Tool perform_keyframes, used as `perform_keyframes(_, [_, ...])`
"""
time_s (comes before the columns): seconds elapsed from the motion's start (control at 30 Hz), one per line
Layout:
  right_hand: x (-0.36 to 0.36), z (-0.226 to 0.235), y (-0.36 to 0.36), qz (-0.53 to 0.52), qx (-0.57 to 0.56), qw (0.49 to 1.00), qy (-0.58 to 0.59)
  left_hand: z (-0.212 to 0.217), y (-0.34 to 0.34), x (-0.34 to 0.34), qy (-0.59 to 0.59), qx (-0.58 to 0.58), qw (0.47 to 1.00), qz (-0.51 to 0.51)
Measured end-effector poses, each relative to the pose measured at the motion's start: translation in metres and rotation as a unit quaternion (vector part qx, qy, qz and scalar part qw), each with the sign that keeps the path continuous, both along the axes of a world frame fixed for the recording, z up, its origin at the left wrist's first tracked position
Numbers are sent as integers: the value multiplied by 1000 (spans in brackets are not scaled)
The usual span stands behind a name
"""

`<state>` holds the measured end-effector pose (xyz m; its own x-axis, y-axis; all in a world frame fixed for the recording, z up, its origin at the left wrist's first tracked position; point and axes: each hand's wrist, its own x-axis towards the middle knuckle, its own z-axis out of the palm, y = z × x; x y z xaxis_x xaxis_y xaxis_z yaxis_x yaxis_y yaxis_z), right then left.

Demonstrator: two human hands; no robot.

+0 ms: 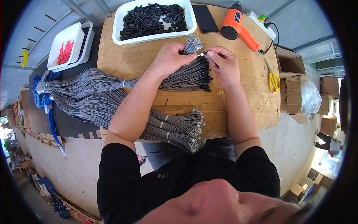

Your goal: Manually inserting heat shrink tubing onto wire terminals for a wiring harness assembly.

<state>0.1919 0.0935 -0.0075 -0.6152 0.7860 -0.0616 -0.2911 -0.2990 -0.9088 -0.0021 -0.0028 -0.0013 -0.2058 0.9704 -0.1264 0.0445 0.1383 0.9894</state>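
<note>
My left hand is closed on a grey cable, whose pale tip sticks out from the thumb and finger. A fan of grey cable ends with metal tips stands up just beyond that hand. My right hand pinches a small black sleeve at the tip of the held cable. Below the hands lies a spread bundle of grey cables, many of their ends covered by black sleeves. Nearer to me, more tied grey bundles rest on the table with bare metal tips.
A white tray of black sleeves stands at the back. To its right are a black phone, an orange heat gun and a power strip. Yellow-handled scissors lie at the right edge. A white tray holds red pieces at left.
</note>
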Motion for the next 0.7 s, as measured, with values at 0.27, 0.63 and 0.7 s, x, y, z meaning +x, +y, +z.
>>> perform_keyframes(0.27, [-3, 2, -3, 3, -6, 1000, -8, -2, 0, -1, 24, 16, 1000, 6])
perform_keyframes(0.63, [-4, 4, -1, -7, -13, 1000, -22, -1, -1, -2, -62, 2, 998, -9])
perform_keyframes(0.7, [0, 8, 1, 13, -72, 997, 8, -2, 0, -3, -34, 6, 999, -11])
